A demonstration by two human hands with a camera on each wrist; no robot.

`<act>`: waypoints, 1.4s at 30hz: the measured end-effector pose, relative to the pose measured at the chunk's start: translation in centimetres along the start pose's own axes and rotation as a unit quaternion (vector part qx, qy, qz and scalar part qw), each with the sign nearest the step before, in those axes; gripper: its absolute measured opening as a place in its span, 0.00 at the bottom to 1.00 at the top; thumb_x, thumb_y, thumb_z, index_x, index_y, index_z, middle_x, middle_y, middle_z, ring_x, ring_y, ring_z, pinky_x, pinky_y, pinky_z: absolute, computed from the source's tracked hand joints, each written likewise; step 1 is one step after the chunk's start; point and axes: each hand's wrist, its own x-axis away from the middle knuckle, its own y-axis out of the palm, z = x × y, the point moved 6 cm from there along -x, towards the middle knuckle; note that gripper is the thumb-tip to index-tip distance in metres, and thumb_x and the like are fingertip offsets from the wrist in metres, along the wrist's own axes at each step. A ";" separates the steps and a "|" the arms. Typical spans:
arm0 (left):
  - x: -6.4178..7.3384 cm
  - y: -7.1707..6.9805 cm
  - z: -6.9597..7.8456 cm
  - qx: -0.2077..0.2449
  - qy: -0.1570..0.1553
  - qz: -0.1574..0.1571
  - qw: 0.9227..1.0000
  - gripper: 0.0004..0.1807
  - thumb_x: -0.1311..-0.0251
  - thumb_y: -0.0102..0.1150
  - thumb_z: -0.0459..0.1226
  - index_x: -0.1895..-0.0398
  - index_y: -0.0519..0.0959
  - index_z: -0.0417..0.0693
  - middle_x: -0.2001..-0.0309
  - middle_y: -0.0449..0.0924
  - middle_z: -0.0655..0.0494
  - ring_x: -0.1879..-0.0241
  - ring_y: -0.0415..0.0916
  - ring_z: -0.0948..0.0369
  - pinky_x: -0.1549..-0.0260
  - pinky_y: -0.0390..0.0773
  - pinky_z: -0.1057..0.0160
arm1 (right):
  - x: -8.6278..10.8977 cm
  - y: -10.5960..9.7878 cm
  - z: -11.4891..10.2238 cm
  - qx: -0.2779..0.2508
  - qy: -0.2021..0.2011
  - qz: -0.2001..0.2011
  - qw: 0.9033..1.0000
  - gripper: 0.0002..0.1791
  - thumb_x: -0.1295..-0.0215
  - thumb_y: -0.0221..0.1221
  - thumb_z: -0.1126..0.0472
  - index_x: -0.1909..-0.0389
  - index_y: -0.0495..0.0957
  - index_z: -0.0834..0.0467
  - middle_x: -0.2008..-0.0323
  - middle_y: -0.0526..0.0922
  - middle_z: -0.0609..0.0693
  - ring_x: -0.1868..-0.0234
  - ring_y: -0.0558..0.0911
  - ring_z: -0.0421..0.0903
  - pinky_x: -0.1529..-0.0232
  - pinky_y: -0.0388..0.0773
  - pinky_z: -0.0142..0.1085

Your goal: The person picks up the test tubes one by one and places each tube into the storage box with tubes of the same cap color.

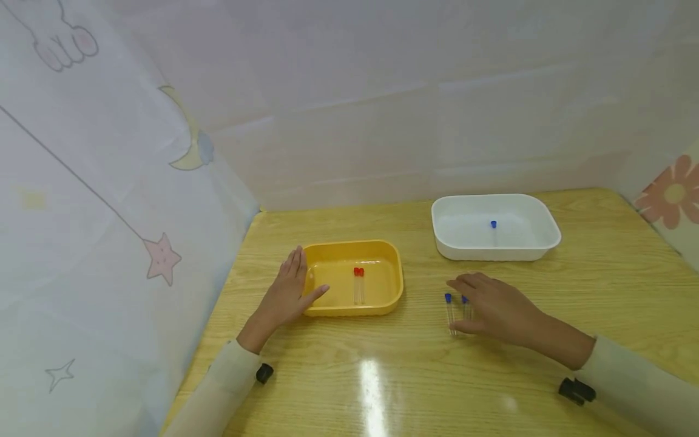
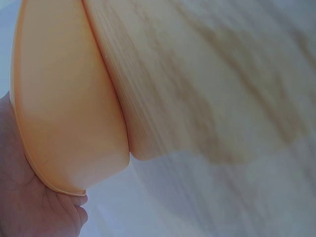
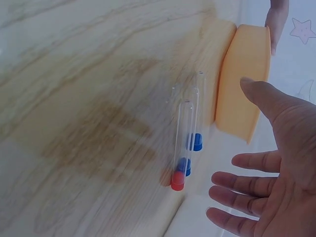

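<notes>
My left hand rests on the left end of a yellow plastic tray, fingers straight along the rim and thumb over the inside. Two clear test tubes with red caps lie side by side in that tray. My right hand hovers over several capped tubes on the table, fingers spread and holding nothing. Blue-capped test tubes show beside its thumb in the head view. From the right wrist, a red-capped tube appears next to two blue-capped ones; the hand covers it in the head view.
Behind the right hand stands a white tray with one blue-capped tube in it. The wooden table meets a printed cloth at the back and left.
</notes>
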 end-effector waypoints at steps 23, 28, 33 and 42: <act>-0.2 -0.1 0.1 -0.004 0.002 0.000 1.000 0.55 0.27 0.38 0.67 0.20 0.34 0.32 0.19 0.27 0.39 0.20 0.30 0.45 0.24 0.40 0.46 | 2.2 0.6 2.2 -0.008 0.044 -0.015 0.999 0.47 0.46 0.71 0.35 0.37 0.75 0.66 0.41 0.78 0.63 0.42 0.78 0.63 0.47 0.78 0.58; -0.1 -0.1 0.1 -0.005 0.001 0.001 1.000 0.55 0.27 0.38 0.67 0.20 0.34 0.32 0.19 0.28 0.39 0.20 0.30 0.45 0.24 0.41 0.46 | 2.5 1.1 2.5 -0.009 0.046 -0.020 0.999 0.47 0.47 0.72 0.35 0.37 0.75 0.66 0.42 0.78 0.64 0.42 0.78 0.63 0.47 0.79 0.57; -0.1 0.0 0.0 0.000 0.002 0.001 1.000 0.55 0.27 0.38 0.67 0.20 0.34 0.33 0.19 0.27 0.40 0.20 0.30 0.46 0.24 0.41 0.45 | 2.5 1.3 3.0 -0.004 0.053 -0.024 0.998 0.48 0.48 0.72 0.34 0.37 0.74 0.66 0.42 0.78 0.63 0.43 0.78 0.62 0.49 0.79 0.57; -0.1 0.2 -0.1 0.000 0.004 0.007 1.000 0.55 0.27 0.37 0.67 0.20 0.34 0.33 0.19 0.28 0.39 0.20 0.30 0.46 0.24 0.41 0.46 | 2.4 2.0 3.6 -0.010 0.077 -0.039 0.996 0.51 0.49 0.71 0.31 0.36 0.73 0.66 0.40 0.77 0.63 0.41 0.77 0.63 0.51 0.81 0.56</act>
